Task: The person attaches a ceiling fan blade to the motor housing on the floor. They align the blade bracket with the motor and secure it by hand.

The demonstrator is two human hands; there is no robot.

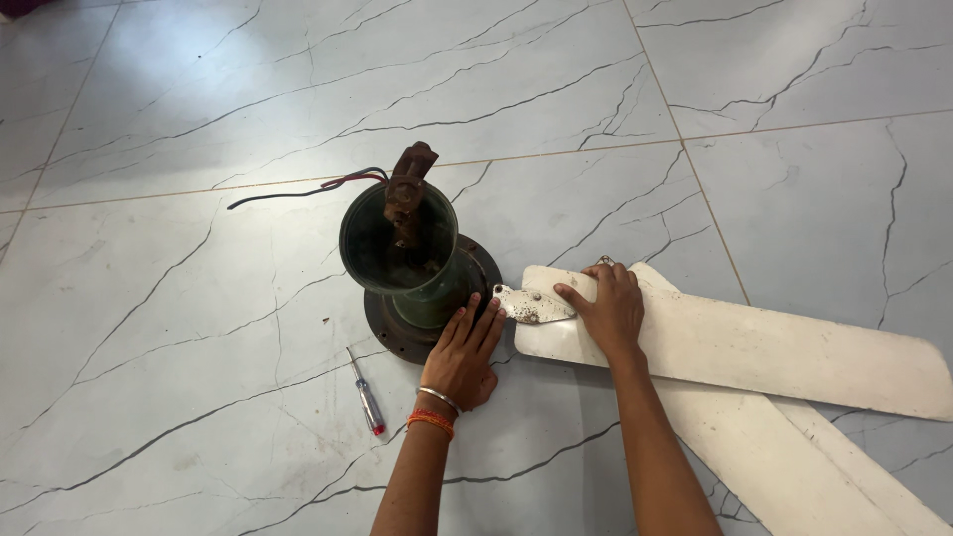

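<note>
A dark green ceiling fan motor [402,260] stands on the tiled floor, with a cup-shaped cover and a rusty rod on top. My left hand [463,352] lies flat against the rim of its round base, fingers spread. My right hand [608,306] presses down on the inner end of a white fan blade [754,347], next to the blade's metal bracket [531,304], which points at the motor base. A ring is on one finger. Bangles and an orange thread circle my left wrist.
More white blades [794,452] lie stacked under the top one, fanning out to the lower right. A small screwdriver [367,395] with a red handle lies left of my left arm. Black and red wires [303,189] trail from the motor toward the left.
</note>
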